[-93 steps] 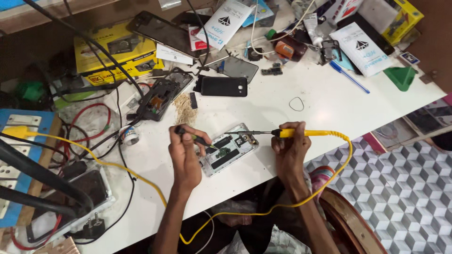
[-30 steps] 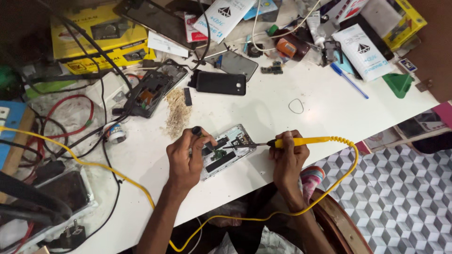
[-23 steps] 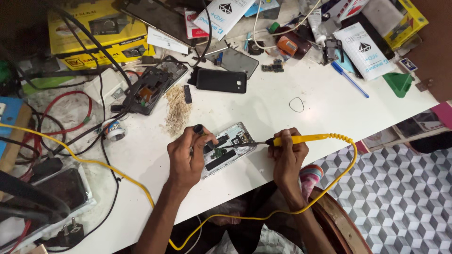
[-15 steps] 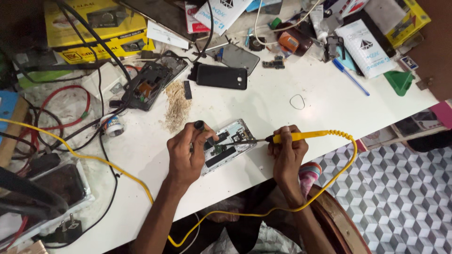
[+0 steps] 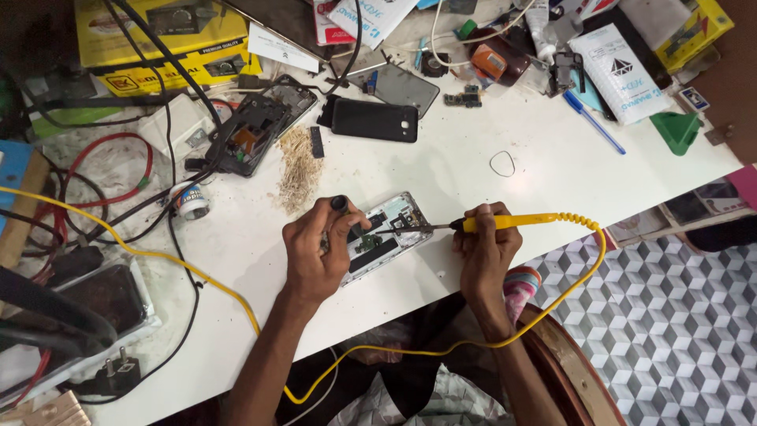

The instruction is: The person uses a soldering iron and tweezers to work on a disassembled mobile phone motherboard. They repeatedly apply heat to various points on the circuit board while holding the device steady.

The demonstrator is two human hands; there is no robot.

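Observation:
An opened phone (image 5: 386, 237) with its circuit board showing lies on the white table (image 5: 489, 197) near the front edge. My left hand (image 5: 315, 252) rests over its left end and grips a thin black-handled tool (image 5: 341, 207) pointed at the board. My right hand (image 5: 485, 244) holds a yellow soldering iron (image 5: 505, 222). Its metal tip touches the board near the phone's upper right end. The iron's yellow cord (image 5: 544, 312) loops down off the table edge and back to the left.
A black phone (image 5: 374, 120), a stripped phone frame (image 5: 256, 130), a pile of tan shavings (image 5: 298, 166) and a small tin (image 5: 191, 201) lie behind. Boxes, cables and a blue pen (image 5: 593, 122) crowd the back. A wooden chair (image 5: 568, 371) stands at lower right.
The view has shifted slightly. Both hands stay on the opened phone, with the soldering iron tip held at about the same spot on the board.

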